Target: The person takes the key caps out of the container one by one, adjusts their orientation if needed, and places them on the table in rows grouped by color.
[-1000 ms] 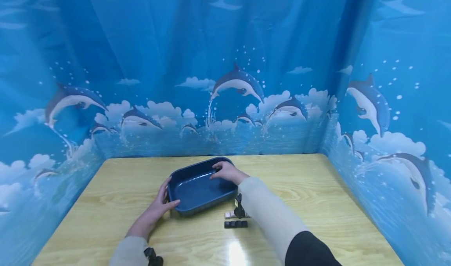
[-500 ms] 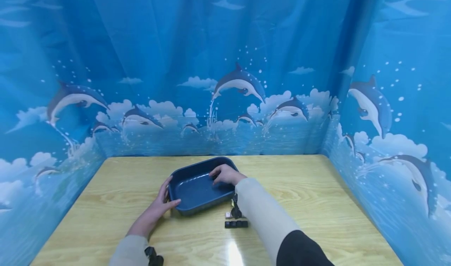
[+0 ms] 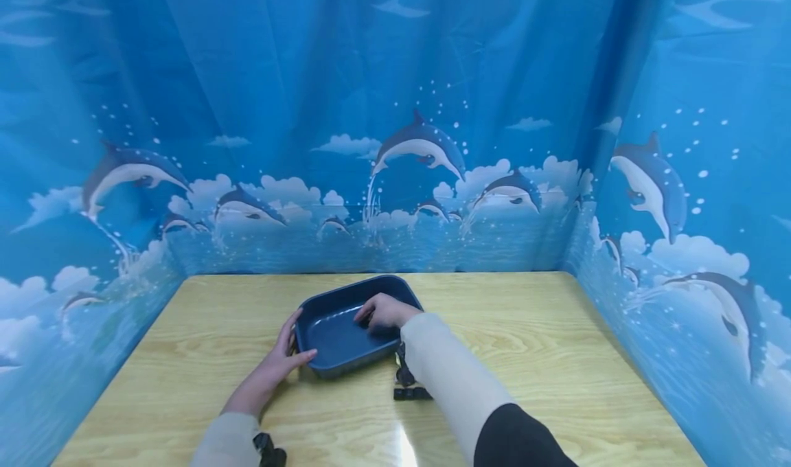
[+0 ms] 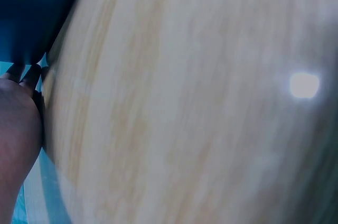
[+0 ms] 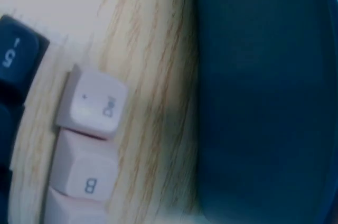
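Note:
A dark blue rectangular baking dish (image 3: 336, 340) sits at a slant on the table. My left hand (image 3: 278, 362) holds its left end, thumb at the front rim and fingers along the left side. Inside the dish, toward its right half, is my right hand (image 3: 387, 312) with bent fingers pointing down; whether they pinch anything is hidden. In front of the dish lies a row of black keycaps (image 3: 409, 393). The right wrist view shows pinkish-white keycaps, one marked Del (image 5: 95, 102) and one marked B (image 5: 87, 168), beside a black keycap (image 5: 18, 57).
The light wood table (image 3: 544, 357) runs back to a blue dolphin-print curtain (image 3: 309, 233) that also covers both sides. The dish's wall (image 5: 264, 97) stands close to the pinkish keycaps. A camera on my right wrist partly hides the keycap rows.
Within the dish, my right hand has shifted left and toward me, with its fingers turning downward. Its sleeve now covers more of the pinkish keycaps. My left hand and the dish stay put.

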The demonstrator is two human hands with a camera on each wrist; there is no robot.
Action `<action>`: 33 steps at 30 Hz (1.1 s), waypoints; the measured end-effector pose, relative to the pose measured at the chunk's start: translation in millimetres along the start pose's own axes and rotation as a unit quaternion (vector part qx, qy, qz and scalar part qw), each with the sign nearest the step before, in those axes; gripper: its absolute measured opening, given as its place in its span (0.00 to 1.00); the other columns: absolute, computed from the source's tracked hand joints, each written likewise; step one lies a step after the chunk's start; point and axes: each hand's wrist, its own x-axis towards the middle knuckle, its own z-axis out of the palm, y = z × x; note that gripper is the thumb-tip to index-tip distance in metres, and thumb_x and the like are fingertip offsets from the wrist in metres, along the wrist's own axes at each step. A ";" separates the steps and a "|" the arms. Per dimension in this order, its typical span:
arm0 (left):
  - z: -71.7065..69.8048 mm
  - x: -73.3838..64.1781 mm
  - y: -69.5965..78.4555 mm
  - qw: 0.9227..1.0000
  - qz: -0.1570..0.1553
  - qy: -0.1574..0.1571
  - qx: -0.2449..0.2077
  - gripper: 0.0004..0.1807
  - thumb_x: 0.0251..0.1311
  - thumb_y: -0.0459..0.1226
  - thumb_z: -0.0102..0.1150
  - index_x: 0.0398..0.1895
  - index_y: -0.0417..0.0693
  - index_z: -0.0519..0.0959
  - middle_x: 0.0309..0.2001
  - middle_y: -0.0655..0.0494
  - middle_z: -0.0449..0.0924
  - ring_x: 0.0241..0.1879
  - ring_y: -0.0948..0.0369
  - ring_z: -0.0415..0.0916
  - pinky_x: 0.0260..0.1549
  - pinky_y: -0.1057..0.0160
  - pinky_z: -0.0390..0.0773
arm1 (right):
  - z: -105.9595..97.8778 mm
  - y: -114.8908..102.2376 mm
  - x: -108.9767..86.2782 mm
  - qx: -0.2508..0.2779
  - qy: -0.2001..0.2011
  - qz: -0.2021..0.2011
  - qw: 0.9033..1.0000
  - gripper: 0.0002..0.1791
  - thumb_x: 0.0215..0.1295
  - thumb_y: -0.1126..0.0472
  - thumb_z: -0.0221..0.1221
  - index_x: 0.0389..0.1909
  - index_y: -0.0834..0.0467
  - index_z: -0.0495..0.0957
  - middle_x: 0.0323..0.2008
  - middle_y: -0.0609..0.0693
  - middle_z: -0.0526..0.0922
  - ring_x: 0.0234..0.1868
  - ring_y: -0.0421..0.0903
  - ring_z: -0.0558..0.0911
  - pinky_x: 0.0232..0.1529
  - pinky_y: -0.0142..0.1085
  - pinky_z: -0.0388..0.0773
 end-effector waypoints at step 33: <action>0.8 -0.4 -0.8 1.000 0.012 0.002 -0.001 0.55 0.61 0.35 0.64 0.79 0.63 0.35 0.75 0.33 0.28 0.73 0.36 0.29 0.66 0.35 0.34 | -20.8 -7.4 -16.5 0.001 -0.037 -0.059 0.998 0.11 0.53 0.72 0.69 0.38 0.58 0.86 0.33 0.43 0.85 0.37 0.39 0.81 0.40 0.31 0.79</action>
